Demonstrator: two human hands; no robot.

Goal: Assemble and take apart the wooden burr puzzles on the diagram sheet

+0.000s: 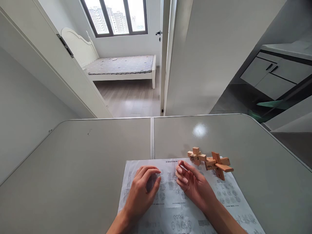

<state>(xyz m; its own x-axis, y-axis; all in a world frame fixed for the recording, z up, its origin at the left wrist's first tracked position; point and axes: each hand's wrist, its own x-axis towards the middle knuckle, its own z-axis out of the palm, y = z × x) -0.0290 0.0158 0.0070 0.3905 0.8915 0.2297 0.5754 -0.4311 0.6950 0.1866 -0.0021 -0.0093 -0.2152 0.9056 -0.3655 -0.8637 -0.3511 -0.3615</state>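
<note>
Smaller wooden cross (195, 158) and larger wooden cross (216, 165) sit side by side at the far right of the printed sheet (168, 213). Above it, the left hand (142, 185) gapes loosely, empty; whether the curled right hand (192, 182) pinches anything is hard to tell.

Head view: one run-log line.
left hand: empty, over printed sheet | right hand: empty, curled | paler wooden cross, darker wooden cross: at sheet's far right corner

You are in a home, as shown by the bed (122, 77) with patterned mattress (122, 64) beyond the door frame (170, 65), the window (114, 18) facing high-rise blocks (119, 23), and white cabinets (278, 78) to your right.
</note>
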